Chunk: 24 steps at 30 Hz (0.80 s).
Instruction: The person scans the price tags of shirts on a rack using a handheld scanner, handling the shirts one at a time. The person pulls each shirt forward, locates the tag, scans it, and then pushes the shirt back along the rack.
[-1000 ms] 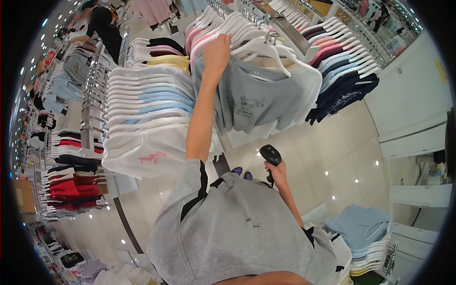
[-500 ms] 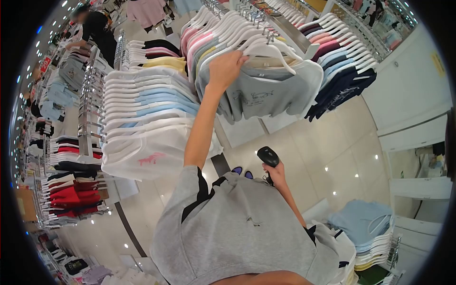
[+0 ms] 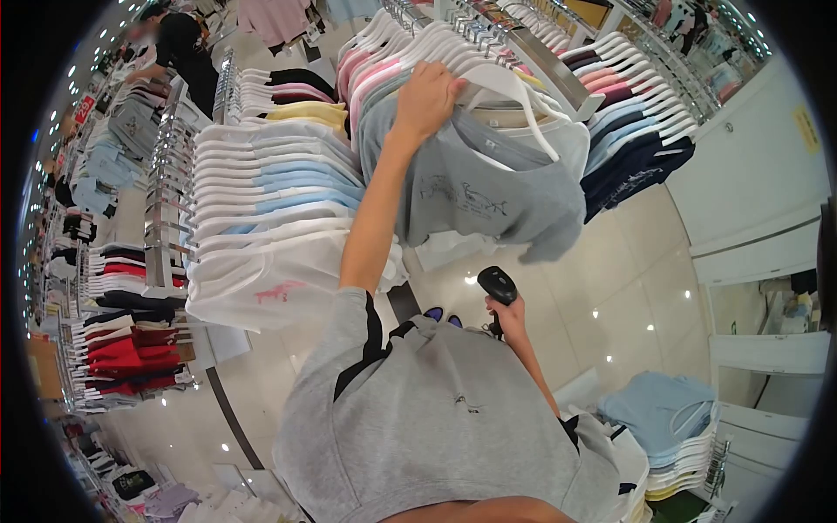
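Note:
My left hand (image 3: 425, 103) reaches up to the rack in front and is closed at the shoulder of a white hanger (image 3: 525, 98). From that hanger drapes a grey T-shirt (image 3: 466, 181) with a thin dark line print, its hem swung out toward me. Behind it sits a row of shirts in grey, pink and white on white hangers. Low at my right side, my right hand (image 3: 509, 314) is wrapped round the handle of a black handheld barcode scanner (image 3: 497, 285), whose head points up and forward.
White and light blue shirts (image 3: 279, 187) crowd a rack on the left. Navy shirts (image 3: 636, 170) end another row at right. White cabinets (image 3: 750, 166) line the right side. A light blue shirt (image 3: 654, 410) tops a rack behind me. A person (image 3: 180, 52) stands far left.
The grey T-shirt and its hanger have been pulled out toward me and tilted, hem swinging right. My left hand has risen slightly with it. The scanner has barely moved.

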Available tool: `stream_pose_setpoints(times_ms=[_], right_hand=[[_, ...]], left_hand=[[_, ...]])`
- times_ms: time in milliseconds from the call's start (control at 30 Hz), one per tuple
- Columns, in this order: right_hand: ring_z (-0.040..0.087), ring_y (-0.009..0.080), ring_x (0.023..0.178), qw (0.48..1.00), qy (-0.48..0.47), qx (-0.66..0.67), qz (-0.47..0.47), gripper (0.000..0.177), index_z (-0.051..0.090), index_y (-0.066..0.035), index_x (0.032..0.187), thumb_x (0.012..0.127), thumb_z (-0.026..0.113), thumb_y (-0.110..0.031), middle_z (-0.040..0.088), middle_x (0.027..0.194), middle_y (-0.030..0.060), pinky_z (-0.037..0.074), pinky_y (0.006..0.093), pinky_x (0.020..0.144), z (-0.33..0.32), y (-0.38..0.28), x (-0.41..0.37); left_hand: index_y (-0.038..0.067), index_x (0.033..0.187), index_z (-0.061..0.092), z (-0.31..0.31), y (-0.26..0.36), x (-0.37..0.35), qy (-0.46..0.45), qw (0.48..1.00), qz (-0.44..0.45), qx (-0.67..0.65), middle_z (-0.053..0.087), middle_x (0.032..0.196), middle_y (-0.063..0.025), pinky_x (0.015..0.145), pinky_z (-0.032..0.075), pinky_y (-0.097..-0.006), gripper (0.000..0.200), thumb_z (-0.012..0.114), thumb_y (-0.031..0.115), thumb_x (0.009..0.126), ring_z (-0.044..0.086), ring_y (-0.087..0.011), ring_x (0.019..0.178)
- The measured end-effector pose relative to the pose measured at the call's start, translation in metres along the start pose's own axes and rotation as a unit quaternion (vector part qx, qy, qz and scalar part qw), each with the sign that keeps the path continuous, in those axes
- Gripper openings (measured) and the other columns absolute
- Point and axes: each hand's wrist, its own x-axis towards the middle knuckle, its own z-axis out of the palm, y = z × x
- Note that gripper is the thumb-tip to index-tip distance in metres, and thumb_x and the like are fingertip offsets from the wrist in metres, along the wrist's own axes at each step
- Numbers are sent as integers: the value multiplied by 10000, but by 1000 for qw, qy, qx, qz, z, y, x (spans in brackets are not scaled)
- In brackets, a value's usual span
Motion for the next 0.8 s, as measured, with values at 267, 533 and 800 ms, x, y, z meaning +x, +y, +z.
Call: stream_pose_setpoints(times_ms=[267, 533, 800], right_hand=[[607, 121, 690, 1000, 11, -8, -8, 267, 622, 1, 1020, 778, 719, -55, 660, 813, 50, 477, 268, 610, 8, 0, 6], [588, 99, 667, 1000, 1, 4, -3, 324, 604, -6, 1055, 751, 710, -40, 637, 793, 32, 470, 256, 593, 9, 2, 7], [589, 103, 676, 1000, 6, -6, -5, 337, 607, -7, 1068, 750, 713, -41, 640, 807, 32, 477, 260, 601, 11, 6, 2]], left_hand=[[69, 708, 587, 5, 15, -30, -33, 998, -50, 11, 554, 743, -87, 635, 467, -416, 396, 530, 363, 966, 562, -295, 752], [66, 693, 604, 4, 18, -33, -56, 997, -42, -28, 564, 711, -84, 647, 450, -421, 400, 527, 344, 970, 552, -298, 710], [76, 800, 695, -29, 36, -13, -53, 990, 37, 126, 617, 795, -22, 680, 423, -415, 318, 638, 376, 889, 549, -259, 762]])
